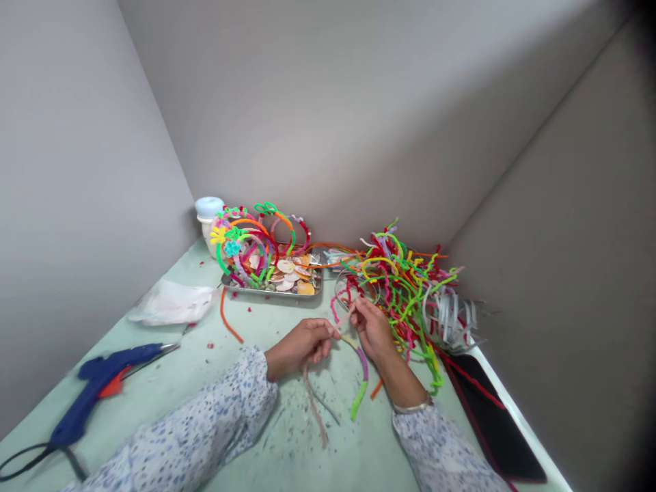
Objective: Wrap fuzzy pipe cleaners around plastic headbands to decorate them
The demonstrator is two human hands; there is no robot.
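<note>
Two hands meet over the pale green table [266, 324]. The fingers of the left hand [302, 345] are curled shut and pinch the top end of a headband [363, 365], which curves away below the right hand [372, 328] and is wrapped in yellow, purple and green. A pale pipe cleaner [313, 400] comes out under the left fingers and hangs down toward the person. A short pale strand also runs from the left fingers up to the right fingers, which are closed on it in a pinch; I cannot tell if it is the same piece.

Just beyond the right fingers lies a big heap of pipe cleaners [404, 277] in many colours, touching the back of that hand. Bare grey bands [451, 318] lie to the right of the heap. Beyond the left fingers stands a metal tray [271, 292] with finished headbands, and a white jar [209, 213] is behind it. Far left of the left fingers are a white bag [171, 303] and a blue glue gun [97, 386]. One loose orange pipe cleaner [228, 322] lies between the tray and the left sleeve.
</note>
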